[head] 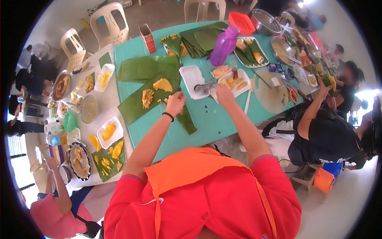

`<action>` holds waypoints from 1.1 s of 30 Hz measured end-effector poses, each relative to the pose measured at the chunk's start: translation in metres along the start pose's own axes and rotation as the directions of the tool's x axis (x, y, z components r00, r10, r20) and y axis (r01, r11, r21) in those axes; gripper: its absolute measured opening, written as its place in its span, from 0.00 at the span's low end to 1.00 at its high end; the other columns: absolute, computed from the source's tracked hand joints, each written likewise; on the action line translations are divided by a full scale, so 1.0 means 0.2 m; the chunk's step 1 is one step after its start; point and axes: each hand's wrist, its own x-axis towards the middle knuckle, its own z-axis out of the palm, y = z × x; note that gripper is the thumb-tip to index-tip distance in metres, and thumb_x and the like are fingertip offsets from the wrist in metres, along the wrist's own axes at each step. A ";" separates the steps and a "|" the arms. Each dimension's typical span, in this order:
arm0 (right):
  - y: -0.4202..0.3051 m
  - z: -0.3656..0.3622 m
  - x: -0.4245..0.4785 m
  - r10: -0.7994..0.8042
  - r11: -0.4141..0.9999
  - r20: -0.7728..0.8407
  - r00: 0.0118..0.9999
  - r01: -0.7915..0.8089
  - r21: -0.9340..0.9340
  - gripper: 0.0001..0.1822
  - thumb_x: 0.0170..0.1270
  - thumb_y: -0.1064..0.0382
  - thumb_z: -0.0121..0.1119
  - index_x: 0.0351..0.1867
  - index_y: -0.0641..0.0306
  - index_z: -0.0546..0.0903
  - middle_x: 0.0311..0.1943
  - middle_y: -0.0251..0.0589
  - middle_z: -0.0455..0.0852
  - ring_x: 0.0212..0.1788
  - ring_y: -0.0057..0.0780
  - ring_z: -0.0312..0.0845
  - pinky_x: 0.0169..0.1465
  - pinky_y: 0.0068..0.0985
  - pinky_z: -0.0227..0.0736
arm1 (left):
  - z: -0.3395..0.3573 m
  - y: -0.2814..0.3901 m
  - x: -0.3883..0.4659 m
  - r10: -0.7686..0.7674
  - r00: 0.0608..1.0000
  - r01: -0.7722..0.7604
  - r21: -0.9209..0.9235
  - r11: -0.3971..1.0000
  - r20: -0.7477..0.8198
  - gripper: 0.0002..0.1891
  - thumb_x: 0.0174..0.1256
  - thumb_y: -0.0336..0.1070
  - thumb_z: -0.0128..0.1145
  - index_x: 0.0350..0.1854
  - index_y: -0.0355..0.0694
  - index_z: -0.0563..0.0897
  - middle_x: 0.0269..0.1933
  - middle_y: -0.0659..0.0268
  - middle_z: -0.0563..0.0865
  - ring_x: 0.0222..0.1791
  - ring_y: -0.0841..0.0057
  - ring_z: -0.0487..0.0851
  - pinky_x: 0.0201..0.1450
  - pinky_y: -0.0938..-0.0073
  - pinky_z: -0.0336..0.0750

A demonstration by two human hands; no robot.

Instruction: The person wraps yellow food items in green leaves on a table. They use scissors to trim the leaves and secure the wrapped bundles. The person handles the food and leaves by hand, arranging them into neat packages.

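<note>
My left hand [176, 104], with a black band at the wrist, is over the right end of a banana leaf [134, 110], by small pale pieces. Whether its bent fingers hold anything is unclear. On that leaf lie a folded yellowish piece of food [147, 98] and a flat yellow piece [163, 85]. My right hand [223, 94] is at the near left edge of a white foam tray [243, 94] with yellow food pieces [229, 83]; its fingertips are partly hidden. Metal measuring spoons [204, 86] rest on an open foam container [189, 74] between my hands.
A purple bottle [225, 44] stands beyond the trays. To the right are a round board [270, 95], red-handled scissors [294, 95] and metal bowls [282, 50]. Stacked banana leaves [149, 67] lie at the back left. Other people stand at both sides.
</note>
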 end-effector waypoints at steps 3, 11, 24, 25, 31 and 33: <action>0.03 0.12 0.17 -0.168 0.985 0.049 0.985 0.170 -0.036 0.12 0.58 0.66 0.47 0.43 0.63 0.77 0.44 0.42 0.78 0.52 0.41 0.72 0.50 0.35 0.72 | 0.06 -0.09 0.14 0.001 0.996 0.006 0.083 0.997 -0.089 0.24 0.60 0.38 0.57 0.57 0.32 0.73 0.35 0.57 0.84 0.30 0.70 0.83 0.32 0.71 0.77; 0.12 0.24 0.31 -0.265 0.955 0.179 0.947 0.283 -0.086 0.06 0.55 0.67 0.50 0.33 0.62 0.76 0.35 0.42 0.76 0.44 0.40 0.73 0.44 0.35 0.73 | 0.15 0.07 0.18 -0.233 0.967 0.232 -0.020 0.973 -0.106 0.22 0.60 0.34 0.56 0.57 0.30 0.73 0.34 0.59 0.84 0.25 0.75 0.84 0.23 0.75 0.80; 0.03 0.03 0.41 -0.025 0.968 0.239 0.971 -0.036 0.248 0.10 0.49 0.62 0.58 0.30 0.66 0.76 0.32 0.49 0.82 0.38 0.49 0.77 0.40 0.42 0.73 | 0.23 -0.06 0.29 -0.339 0.926 0.310 -0.177 0.934 -0.164 0.16 0.55 0.26 0.54 0.47 0.27 0.77 0.29 0.58 0.83 0.22 0.73 0.83 0.21 0.71 0.82; 0.01 0.01 0.42 0.032 0.956 0.301 0.953 -0.117 0.268 0.11 0.48 0.61 0.59 0.30 0.66 0.77 0.32 0.50 0.82 0.38 0.49 0.78 0.41 0.41 0.73 | 0.25 -0.06 0.29 -0.345 0.925 0.313 -0.190 0.930 -0.163 0.16 0.55 0.26 0.54 0.47 0.27 0.77 0.29 0.58 0.83 0.22 0.73 0.83 0.21 0.71 0.82; -0.06 0.08 0.49 0.266 0.914 0.441 0.857 -0.369 0.167 0.15 0.46 0.57 0.63 0.32 0.65 0.82 0.33 0.52 0.84 0.38 0.47 0.81 0.43 0.38 0.74 | 0.29 -0.03 0.27 -0.367 0.930 0.350 -0.249 0.903 -0.024 0.12 0.56 0.27 0.53 0.41 0.27 0.79 0.28 0.55 0.84 0.20 0.71 0.83 0.19 0.71 0.80; -0.01 0.19 0.48 0.319 0.908 0.371 0.872 -0.394 0.144 0.14 0.46 0.57 0.63 0.31 0.65 0.83 0.29 0.52 0.84 0.36 0.46 0.81 0.41 0.37 0.74 | 0.23 0.04 0.21 -0.313 0.949 0.294 -0.252 0.922 -0.041 0.11 0.56 0.28 0.53 0.40 0.27 0.79 0.28 0.57 0.83 0.19 0.72 0.83 0.18 0.72 0.79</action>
